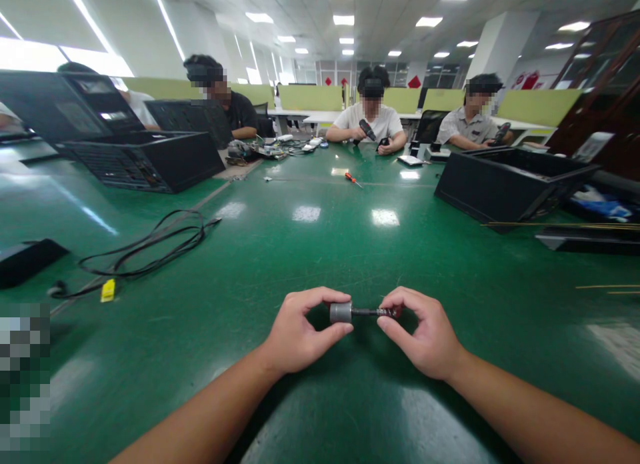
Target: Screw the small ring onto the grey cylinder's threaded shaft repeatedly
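Note:
A small tool with a grey metal cylinder point(341, 312) at one end and a thin dark shaft point(365, 312) lies level between my hands, over the green tabletop. My left hand point(303, 334) pinches the cylinder between thumb and fingers. On the other side, my right hand point(425, 331) grips the far end of the shaft, where a patterned dark part shows partly behind the fingertips. Its exact kind is unclear.
Beyond my hands, an orange-handled screwdriver point(353, 179) rests on the green table point(300, 251). A black cable point(150, 251) with a yellow tag point(108, 291) coils at left. Open black computer cases point(510, 184) stand on both sides. Across the table, a person point(370, 121) holds a power drill point(367, 129).

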Action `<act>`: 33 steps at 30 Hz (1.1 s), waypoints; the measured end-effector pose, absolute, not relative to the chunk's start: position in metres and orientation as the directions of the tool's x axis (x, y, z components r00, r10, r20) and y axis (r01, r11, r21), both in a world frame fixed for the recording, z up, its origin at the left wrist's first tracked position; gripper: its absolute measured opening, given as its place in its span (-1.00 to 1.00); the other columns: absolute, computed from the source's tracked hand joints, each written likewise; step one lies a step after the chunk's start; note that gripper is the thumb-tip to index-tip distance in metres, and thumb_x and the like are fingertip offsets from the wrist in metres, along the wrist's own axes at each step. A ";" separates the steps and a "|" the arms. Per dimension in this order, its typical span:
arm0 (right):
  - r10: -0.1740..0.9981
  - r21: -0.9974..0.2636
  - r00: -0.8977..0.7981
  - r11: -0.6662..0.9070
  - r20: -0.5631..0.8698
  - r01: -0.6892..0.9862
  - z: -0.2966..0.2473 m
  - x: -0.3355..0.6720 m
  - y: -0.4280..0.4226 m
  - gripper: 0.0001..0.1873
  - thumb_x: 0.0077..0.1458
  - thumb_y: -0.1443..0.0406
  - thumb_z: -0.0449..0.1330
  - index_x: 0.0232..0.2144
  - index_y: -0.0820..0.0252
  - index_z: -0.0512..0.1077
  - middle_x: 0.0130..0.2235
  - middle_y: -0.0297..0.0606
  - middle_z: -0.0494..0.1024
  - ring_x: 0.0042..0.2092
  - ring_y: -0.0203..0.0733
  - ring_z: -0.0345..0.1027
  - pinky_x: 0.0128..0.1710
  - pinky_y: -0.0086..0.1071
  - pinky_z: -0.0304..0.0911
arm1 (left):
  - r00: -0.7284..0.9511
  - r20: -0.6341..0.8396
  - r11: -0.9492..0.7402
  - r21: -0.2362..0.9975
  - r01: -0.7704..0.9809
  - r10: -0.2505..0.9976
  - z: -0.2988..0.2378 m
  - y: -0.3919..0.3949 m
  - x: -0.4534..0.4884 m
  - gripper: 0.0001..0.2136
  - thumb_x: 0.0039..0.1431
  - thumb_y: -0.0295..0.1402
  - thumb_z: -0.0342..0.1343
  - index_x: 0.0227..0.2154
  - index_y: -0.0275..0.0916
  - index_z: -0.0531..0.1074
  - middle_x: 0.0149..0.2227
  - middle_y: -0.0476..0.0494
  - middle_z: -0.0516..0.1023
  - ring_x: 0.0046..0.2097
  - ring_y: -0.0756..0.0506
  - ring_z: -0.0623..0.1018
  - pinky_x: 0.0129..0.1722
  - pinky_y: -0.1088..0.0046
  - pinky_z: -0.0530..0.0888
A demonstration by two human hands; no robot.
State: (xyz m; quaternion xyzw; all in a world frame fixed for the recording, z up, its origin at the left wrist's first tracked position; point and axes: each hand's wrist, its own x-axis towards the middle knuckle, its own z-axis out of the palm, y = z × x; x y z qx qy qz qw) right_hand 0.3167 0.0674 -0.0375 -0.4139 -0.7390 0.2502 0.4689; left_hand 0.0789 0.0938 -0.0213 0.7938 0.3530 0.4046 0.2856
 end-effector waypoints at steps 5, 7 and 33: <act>0.845 -0.759 -0.217 0.535 0.489 0.371 -0.039 0.317 0.068 -0.97 0.12 0.37 0.26 -0.35 0.16 0.46 -0.39 -0.35 0.50 -0.35 -0.24 0.36 -0.31 -0.38 0.24 | 0.426 0.441 -0.590 0.736 0.332 0.790 -0.022 0.094 0.078 -0.75 0.03 -0.35 0.36 -0.19 -0.18 0.58 -0.23 -0.08 0.68 -0.20 -0.11 0.65 -0.15 0.40 0.51; 0.844 -0.759 -0.218 0.537 0.491 0.369 -0.040 0.318 0.068 -0.97 0.12 0.37 0.26 -0.35 0.16 0.46 -0.39 -0.35 0.50 -0.35 -0.24 0.36 -0.31 -0.38 0.24 | 0.424 0.442 -0.589 0.737 0.332 0.791 -0.022 0.094 0.078 -0.75 0.04 -0.35 0.35 -0.19 -0.18 0.58 -0.23 -0.08 0.68 -0.20 -0.11 0.65 -0.15 0.39 0.51; 0.853 -0.763 -0.208 0.522 0.480 0.382 -0.041 0.319 0.068 -0.98 0.13 0.35 0.25 -0.34 0.16 0.45 -0.39 -0.35 0.49 -0.35 -0.24 0.35 -0.31 -0.37 0.23 | 0.420 0.453 -0.599 0.725 0.340 0.786 -0.023 0.095 0.077 -0.75 0.02 -0.36 0.36 -0.19 -0.17 0.58 -0.22 -0.09 0.69 -0.18 -0.12 0.66 -0.13 0.37 0.53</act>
